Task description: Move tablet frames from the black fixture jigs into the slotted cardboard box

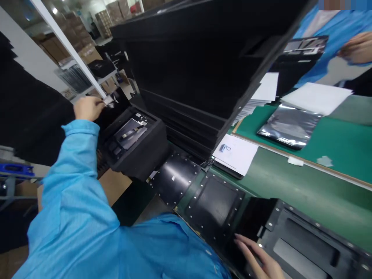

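My left hand [88,107] reaches out to the left, its fingers pinched at the edge of a thin dark piece with a pale, shiny patch [110,101]. What this piece is I cannot make out. Just below it is a black foam-like box [148,149] with a flat device showing a grey panel [132,133] inside. At the lower right, the fingers of my right hand [258,259] are stretched out beside a black casing [308,236] with silvery screws along its rim. These fingers appear to rest on the glossy dark surface [257,217] next to it.
Black screw-dotted plates [216,203] lie along the green bench [279,174]. A large black foam block [188,69] stands ahead. To the right are a printed sheet [236,153], a silver bag [290,126] and a co-worker in a blue sleeve [340,27]. Boxes and shelving fill the back left.
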Available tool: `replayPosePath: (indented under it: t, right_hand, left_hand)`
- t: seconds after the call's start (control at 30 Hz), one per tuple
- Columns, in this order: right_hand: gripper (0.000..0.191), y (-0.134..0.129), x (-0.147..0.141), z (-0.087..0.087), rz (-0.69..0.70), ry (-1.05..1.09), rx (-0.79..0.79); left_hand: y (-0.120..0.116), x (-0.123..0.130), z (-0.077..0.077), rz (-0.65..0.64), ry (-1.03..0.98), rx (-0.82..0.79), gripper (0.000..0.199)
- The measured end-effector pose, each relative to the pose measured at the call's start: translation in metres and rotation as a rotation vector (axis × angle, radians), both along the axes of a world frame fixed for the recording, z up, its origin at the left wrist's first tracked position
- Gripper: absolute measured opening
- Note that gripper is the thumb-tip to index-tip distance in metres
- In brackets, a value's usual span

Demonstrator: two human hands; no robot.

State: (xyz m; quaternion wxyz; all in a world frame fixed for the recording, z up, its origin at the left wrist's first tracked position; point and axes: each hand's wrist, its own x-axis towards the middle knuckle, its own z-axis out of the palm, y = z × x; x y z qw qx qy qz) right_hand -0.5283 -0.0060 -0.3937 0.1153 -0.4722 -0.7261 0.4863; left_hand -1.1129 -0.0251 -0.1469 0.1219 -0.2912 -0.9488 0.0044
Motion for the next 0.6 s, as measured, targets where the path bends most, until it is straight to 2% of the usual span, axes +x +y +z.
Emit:
replayPosePath:
  t: [0.07, 0.1, 0.17, 0.27, 0.33, 0.37, 0.47, 0.53, 0.6]
  right_hand:
    - [0.051, -0.005, -0.018, 0.001, 0.004, -0.024, -0.024]
    - [0.051, -0.006, -0.027, 0.003, 0.017, -0.032, -0.030]
    - [0.050, -0.006, -0.045, 0.007, 0.061, -0.045, -0.038]
    - [0.050, 0.000, -0.068, 0.015, 0.123, -0.073, -0.038]
    - [0.051, 0.003, -0.080, 0.019, 0.145, -0.093, -0.033]
    - [0.052, 0.004, -0.084, 0.020, 0.154, -0.102, -0.032]
    - [0.052, 0.003, -0.093, 0.022, 0.176, -0.102, -0.030]
    - [0.050, -0.002, -0.095, 0.024, 0.186, -0.083, -0.018]
    - [0.045, -0.008, -0.091, 0.026, 0.178, -0.059, 0.008]
  left_hand:
    - [-0.004, -0.034, -0.008, 0.023, 0.071, 0.106, 0.053]
    - [-0.005, -0.048, -0.016, 0.025, 0.084, 0.139, 0.055]
    - [-0.007, -0.071, -0.044, 0.019, 0.000, 0.118, 0.060]
    - [-0.011, -0.089, -0.093, 0.025, -0.251, 0.021, 0.063]
    - [-0.014, -0.096, -0.115, -0.003, -0.332, 0.014, 0.067]
    - [-0.015, -0.099, -0.121, -0.029, -0.339, 0.017, 0.071]
    - [-0.018, -0.101, -0.120, -0.091, -0.345, -0.007, 0.079]
    - [-0.022, -0.089, -0.108, -0.121, -0.316, -0.027, 0.073]
    - [-0.027, -0.066, -0.092, -0.180, -0.259, -0.043, 0.063]
